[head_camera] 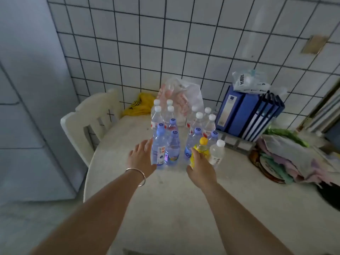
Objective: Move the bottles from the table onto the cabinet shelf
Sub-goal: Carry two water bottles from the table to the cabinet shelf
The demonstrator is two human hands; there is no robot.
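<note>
Her left hand (140, 156) lies open, fingers straight, against a blue-capped bottle (158, 148). Her right hand (200, 165) wraps round the yellow bottle (201, 147). The bottles stand clustered on the table (184, 199).

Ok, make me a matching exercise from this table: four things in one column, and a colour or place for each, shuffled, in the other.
Things:
1. Binders
2. Chair
3. Bracelet
4. Right hand

Matches:
A. On the left wrist
B. On the yellow bottle
C. Blue, upright by the tiled wall
D. White, at the table's left edge

Pairs: 1-C, 2-D, 3-A, 4-B
</note>
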